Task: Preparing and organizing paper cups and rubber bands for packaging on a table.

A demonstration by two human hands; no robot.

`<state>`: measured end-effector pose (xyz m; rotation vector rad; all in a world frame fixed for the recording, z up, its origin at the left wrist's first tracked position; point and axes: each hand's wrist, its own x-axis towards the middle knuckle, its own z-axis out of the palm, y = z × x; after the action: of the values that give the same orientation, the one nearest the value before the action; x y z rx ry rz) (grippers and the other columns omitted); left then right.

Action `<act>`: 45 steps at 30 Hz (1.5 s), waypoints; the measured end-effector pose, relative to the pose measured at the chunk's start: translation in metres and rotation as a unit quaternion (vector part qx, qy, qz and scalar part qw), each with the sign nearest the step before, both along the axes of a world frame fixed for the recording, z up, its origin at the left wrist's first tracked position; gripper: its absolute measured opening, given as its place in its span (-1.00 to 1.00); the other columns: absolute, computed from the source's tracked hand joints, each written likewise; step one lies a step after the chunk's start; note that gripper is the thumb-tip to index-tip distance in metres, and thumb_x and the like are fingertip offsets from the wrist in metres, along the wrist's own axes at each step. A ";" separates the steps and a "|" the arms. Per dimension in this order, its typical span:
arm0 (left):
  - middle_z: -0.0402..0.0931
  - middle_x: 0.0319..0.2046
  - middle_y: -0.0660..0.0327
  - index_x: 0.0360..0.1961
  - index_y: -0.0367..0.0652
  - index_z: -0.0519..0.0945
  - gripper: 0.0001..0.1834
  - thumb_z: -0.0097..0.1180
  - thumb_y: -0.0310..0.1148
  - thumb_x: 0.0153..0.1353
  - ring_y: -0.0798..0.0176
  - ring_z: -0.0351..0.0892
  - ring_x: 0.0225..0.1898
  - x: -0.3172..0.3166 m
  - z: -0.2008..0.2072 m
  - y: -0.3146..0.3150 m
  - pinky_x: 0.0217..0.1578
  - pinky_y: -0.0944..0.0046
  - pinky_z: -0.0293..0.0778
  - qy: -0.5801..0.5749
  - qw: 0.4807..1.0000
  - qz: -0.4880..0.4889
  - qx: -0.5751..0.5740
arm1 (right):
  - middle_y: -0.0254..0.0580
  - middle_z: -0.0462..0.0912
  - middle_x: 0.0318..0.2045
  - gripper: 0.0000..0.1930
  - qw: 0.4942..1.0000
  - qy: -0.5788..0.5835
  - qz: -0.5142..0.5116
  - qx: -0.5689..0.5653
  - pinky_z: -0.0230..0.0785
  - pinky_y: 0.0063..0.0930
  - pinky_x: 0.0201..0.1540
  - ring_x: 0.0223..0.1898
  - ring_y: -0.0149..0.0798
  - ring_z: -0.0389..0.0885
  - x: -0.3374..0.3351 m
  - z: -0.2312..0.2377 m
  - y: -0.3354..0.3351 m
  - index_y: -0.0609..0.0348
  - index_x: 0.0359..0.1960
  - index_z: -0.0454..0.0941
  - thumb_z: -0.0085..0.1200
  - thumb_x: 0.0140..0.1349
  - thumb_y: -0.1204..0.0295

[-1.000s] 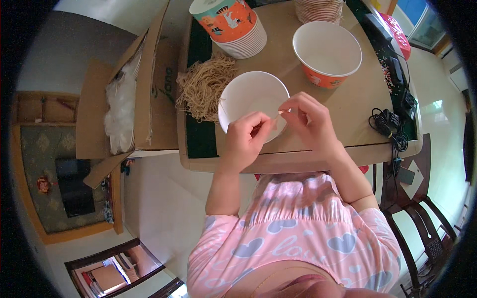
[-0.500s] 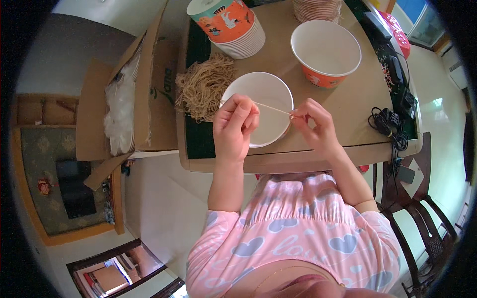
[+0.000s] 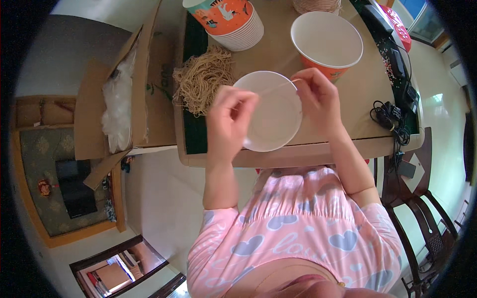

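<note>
My left hand (image 3: 228,116) and my right hand (image 3: 319,97) are raised over the table's near edge, fingertips pinched. A thin pale string (image 3: 279,88) runs between them, faint and blurred. Beneath it stands a round paper tub (image 3: 272,119), its white inside facing up; my hands are at its left and right rims. A tangled heap of tan string (image 3: 203,79) lies just beyond my left hand. Past my right hand stands another paper tub (image 3: 325,42), white inside and orange outside.
A tilted stack of orange and teal paper tubs (image 3: 228,22) is at the far left of the table (image 3: 263,62). An open cardboard box (image 3: 159,99) with white plastic stands left. Black cables (image 3: 390,119) lie along the right edge, by a chair (image 3: 415,198).
Both hands have moved slightly outward and up, the right one more toward the far tub. The string still spans between them. The near tub appears slightly farther right.
</note>
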<state>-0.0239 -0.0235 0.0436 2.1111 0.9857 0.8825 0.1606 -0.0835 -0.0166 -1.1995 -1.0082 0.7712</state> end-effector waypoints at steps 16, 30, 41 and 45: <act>0.61 -0.32 0.30 -0.15 -0.21 0.60 -0.67 -0.14 -0.22 0.36 0.45 0.54 -0.37 -0.041 -0.092 0.039 -0.34 0.45 0.43 -0.221 0.832 0.132 -0.491 | -0.27 0.65 -0.29 -0.78 0.975 0.000 0.104 -0.198 0.41 -0.52 -0.22 -0.30 -0.44 0.55 0.015 -0.081 0.024 0.22 -0.09 0.52 -0.03 0.31 0.41; 0.60 -0.24 0.22 -0.08 -0.31 0.58 -0.72 0.01 -0.40 0.24 0.42 0.54 -0.23 -0.039 -0.053 0.015 -0.22 0.37 0.47 -0.050 0.974 0.045 -0.214 | 0.02 0.62 -0.28 -0.71 0.966 -0.101 0.159 -0.176 0.43 -0.25 -0.12 -0.21 -0.07 0.61 0.016 -0.038 0.018 0.18 -0.08 0.47 -0.20 0.33 0.30; 0.57 -0.37 0.22 -0.20 -0.24 0.53 -0.86 -0.01 -0.39 0.35 0.45 0.49 -0.51 -0.063 -0.049 0.038 -0.54 0.47 0.38 -0.238 0.944 0.064 -0.217 | -0.14 0.50 -0.24 -0.86 0.780 -0.477 -0.284 0.289 0.44 -0.40 -0.19 -0.23 -0.21 0.53 0.131 0.248 0.112 0.26 -0.21 0.45 -0.01 0.24 0.49; 0.57 -0.38 0.23 -0.24 -0.24 0.53 -0.83 -0.01 -0.36 0.36 0.45 0.49 -0.52 -0.075 -0.056 0.039 -0.55 0.46 0.38 -0.213 0.945 0.104 -0.225 | -0.10 0.50 -0.19 -0.81 0.614 -0.646 -0.373 0.258 0.34 -0.23 -0.01 -0.10 -0.05 0.45 0.209 0.256 0.190 0.19 -0.21 0.51 0.04 0.13 0.45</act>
<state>-0.0985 0.0151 -0.0121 1.3773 1.0647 1.0448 0.3694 0.1066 0.2393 -1.3870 -1.4810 -1.2458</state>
